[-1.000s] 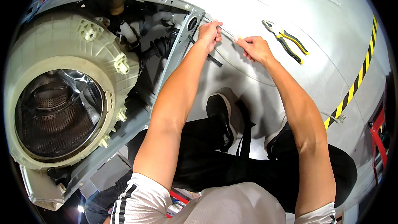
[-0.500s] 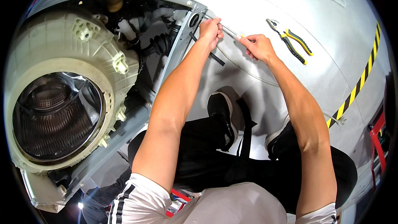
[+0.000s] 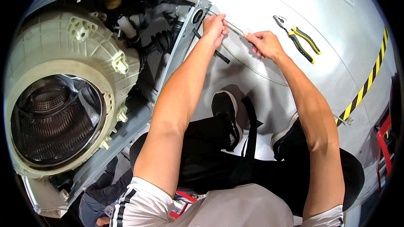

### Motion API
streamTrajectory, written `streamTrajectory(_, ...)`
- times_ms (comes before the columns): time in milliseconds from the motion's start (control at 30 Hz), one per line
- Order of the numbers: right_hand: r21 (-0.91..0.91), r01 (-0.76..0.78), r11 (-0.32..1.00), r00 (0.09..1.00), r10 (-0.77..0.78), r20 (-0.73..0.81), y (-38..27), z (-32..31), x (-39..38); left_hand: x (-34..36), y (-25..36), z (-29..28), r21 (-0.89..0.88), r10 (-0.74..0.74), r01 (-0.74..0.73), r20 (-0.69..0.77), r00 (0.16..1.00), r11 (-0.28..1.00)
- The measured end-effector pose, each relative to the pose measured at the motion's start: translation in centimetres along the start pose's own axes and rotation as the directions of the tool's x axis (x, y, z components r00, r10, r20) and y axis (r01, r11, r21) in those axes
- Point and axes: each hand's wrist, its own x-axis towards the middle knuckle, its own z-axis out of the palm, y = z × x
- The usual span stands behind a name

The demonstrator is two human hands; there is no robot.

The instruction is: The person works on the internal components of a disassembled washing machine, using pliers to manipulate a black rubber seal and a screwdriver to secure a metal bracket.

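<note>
Beyond my feet, both my hands are closed around a thin grey cable (image 3: 235,27) stretched between them. My left hand (image 3: 215,28) is curled in a fist beside the front corner of an opened washing machine (image 3: 174,59). Its fingers partly hide the cable. My right hand (image 3: 265,44) pinches the cable between thumb and forefinger, a short way to the right. A black rod-like piece (image 3: 222,56) runs under my left wrist, its upper end near the machine's edge. Whether it touches my hand I cannot tell.
The machine's pale tub (image 3: 75,59) and metal drum (image 3: 54,117) fill the left. Yellow-black pliers (image 3: 298,38) lie spread on the floor at right, short of striped tape (image 3: 366,86). A metal fitting (image 3: 346,121) lies by the tape. Another person's dark sleeve (image 3: 109,189) shows lower left.
My hands keep their grip on the cable; the right one has shifted slightly right and up. The view has moved a little. More of the other person shows at lower left.
</note>
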Motion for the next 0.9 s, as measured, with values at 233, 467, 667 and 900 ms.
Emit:
streamTrajectory(233, 0.146, -0.077, 0.986, 0.983, 0.051, 0.178, -0.30, -0.57, 0.09, 0.20, 0.00, 0.10, -0.002, 0.010, -0.010, -0.027, 1.000, 1.000)
streamTrajectory(467, 0.087, -0.037, 0.996, 0.989, 0.024, 0.148, 0.16, -0.68, 0.60, 0.39, 0.04, -0.02, -0.014, -0.006, 0.006, -0.002, 1.000, 1.000)
streamTrajectory(667, 0.105, -0.033, 0.994, 0.989, 0.017, 0.148, 0.00, -0.84, 0.72, 0.41, 0.28, 0.22, -0.035, -0.015, 0.015, -0.012, 1.000, 0.999)
streamTrajectory(900, 0.066, -0.024, 0.998, 0.993, 0.016, 0.117, 0.17, -0.93, 0.38, 0.15, 0.02, 0.32, -0.032, -0.037, 0.036, -0.010, 0.999, 0.999)
